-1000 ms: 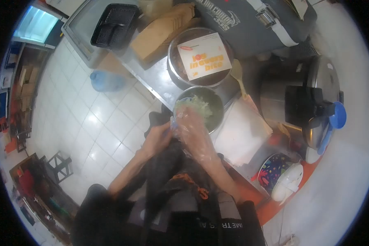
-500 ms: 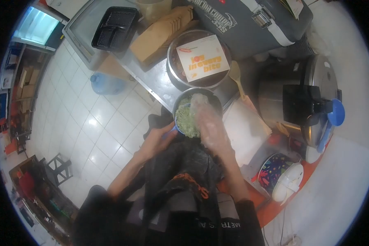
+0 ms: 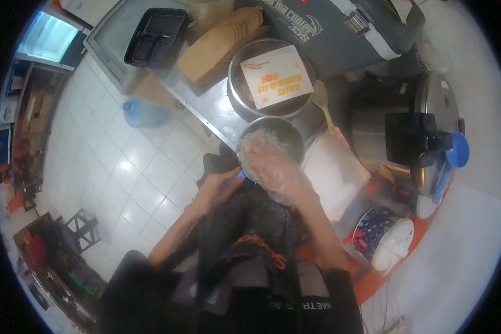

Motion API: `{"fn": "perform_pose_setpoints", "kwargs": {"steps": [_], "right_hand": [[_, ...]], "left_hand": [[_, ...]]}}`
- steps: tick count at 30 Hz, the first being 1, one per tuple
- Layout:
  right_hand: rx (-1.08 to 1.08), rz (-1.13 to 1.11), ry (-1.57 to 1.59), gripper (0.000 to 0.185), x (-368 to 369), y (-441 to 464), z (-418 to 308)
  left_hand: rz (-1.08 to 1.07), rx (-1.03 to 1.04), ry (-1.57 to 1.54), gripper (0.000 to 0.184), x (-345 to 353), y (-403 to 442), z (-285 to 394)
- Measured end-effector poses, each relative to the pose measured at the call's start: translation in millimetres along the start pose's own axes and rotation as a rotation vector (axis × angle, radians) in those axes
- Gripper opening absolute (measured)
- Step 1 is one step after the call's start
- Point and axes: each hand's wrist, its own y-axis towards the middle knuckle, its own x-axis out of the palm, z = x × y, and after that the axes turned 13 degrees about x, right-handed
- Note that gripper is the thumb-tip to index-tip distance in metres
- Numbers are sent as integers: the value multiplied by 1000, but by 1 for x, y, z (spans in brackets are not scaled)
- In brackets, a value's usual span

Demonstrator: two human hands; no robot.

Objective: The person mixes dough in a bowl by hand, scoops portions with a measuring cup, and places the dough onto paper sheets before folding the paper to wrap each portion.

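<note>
My left hand (image 3: 220,186) is closed round the blue handle (image 3: 242,174) of a scoop or cup at the near left rim of a metal bowl (image 3: 291,132). My right hand (image 3: 273,167), in a clear plastic glove, lies over the bowl and the scoop, on pale green shredded food (image 3: 260,136). Its fingertips are blurred, so whether they grip any of the food cannot be made out. White paper sheets (image 3: 331,172) lie just right of the bowl.
Behind the bowl stands a round metal pot (image 3: 236,92) with a printed card (image 3: 277,76) on top. Brown cartons (image 3: 220,47) and a black tray (image 3: 157,38) are further back. A large cooker (image 3: 392,125), a wooden spoon (image 3: 323,103) and a patterned container (image 3: 373,225) stand right.
My right hand swung right over the bowl, then back left onto the shreds, covering most of them. My left hand has stayed at the bowl's left side with the blue handle.
</note>
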Motion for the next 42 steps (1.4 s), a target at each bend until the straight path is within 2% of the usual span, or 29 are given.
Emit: {"fn": "perform_pose_setpoints", "kwargs": {"steps": [2, 6, 8, 12, 15, 17, 18, 20, 21, 23, 25, 26, 28, 30, 31, 34, 36, 38, 39, 40, 41, 42], "right_hand": [[79, -80, 221, 55, -18, -7, 2], [58, -45, 152, 63, -32, -13, -3], [-52, 9, 41, 67, -16, -15, 7], [-42, 60, 77, 63, -2, -10, 10], [46, -8, 96, 60, -17, -12, 0], [313, 52, 507, 55, -33, -23, -6], [308, 41, 506, 55, -35, -29, -13], [429, 198, 445, 52, -35, -37, -23], [428, 196, 443, 52, -25, -41, -22], [175, 249, -13, 56, 7, -43, -20], [173, 237, 3, 56, 16, -41, -31], [201, 189, 113, 55, 22, -41, -30], [236, 161, 227, 54, 24, -38, -27], [197, 130, -100, 54, 18, -35, -27], [194, 143, -105, 54, 16, -30, -28], [175, 136, -19, 49, 19, -34, -34], [103, 173, 218, 45, 12, -37, -16], [521, 356, 542, 43, -30, -33, -29], [655, 412, 509, 44, -29, -30, -12], [564, 411, 296, 42, -27, -31, 12], [561, 413, 301, 42, -14, -25, 23], [607, 250, 45, 39, -2, -20, 34]], "left_hand": [[6, -1, -5, 39, -2, 4, 11], [31, 105, -30, 39, -3, 1, -5], [11, 76, -74, 29, -2, 1, -6], [-27, -68, 39, 29, -6, 1, 14], [-17, -58, 51, 32, -3, -1, 5], [68, -3, -3, 36, -1, -2, 7], [78, -8, -7, 36, 0, -4, 7], [112, 30, -32, 40, -2, -3, 5], [114, 29, -34, 40, -1, -3, 4], [123, 17, -46, 39, 1, -3, 2], [110, -38, -50, 38, 1, -4, 6], [105, -94, -56, 37, 2, -5, 7], [86, -59, -38, 40, 0, -2, -2], [69, -25, -29, 43, 3, -2, -4], [82, -42, -21, 42, 2, 1, 4], [99, -76, 14, 41, 4, -6, 3], [102, -69, 63, 41, -6, 0, 3], [136, -218, -39, 41, -9, 0, 13], [144, -214, -38, 41, -10, 3, 12], [209, -114, -37, 41, -14, 6, 10], [267, -22, -39, 41, -16, 5, 9], [263, -23, -34, 41, -20, 4, 11]]}}
